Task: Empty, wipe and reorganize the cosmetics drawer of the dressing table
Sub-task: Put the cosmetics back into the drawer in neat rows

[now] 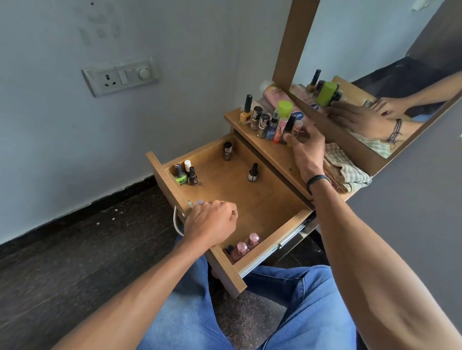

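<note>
- Head view showed the drawer (252, 203) pulled fully out of the dressing table (277, 157), with most of its wooden floor bare.
- Left hand (210, 222) rested on the drawer's front panel, fingers curled tight together round a small lilac-capped bottle (200, 201); only the cap showed.
- Right hand (306, 144) was above the tabletop just behind the drawer, thumb and fingers closed on a black-capped bottle (290, 123).
- That bottle stood at the end of a row of cosmetics (260, 119) lined along the tabletop behind the drawer.
- Inside the drawer, at the far end of its front panel, a green bottle (180, 177), a white-capped bottle (187, 165) and a dark brown bottle (193, 176) stood upright, close together.
- A dark silver bottle (227, 150) stood by the drawer's far side wall, near the back.
- A black-capped silver bottle (253, 173) stood alone near the drawer's back, well apart from the others.
- Two pink-capped bottles (246, 244) sat in the drawer's near front corner, touching.
- A checked cloth (343, 171) lay crumpled on the tabletop behind the drawer, below the mirror (366, 61).
</note>
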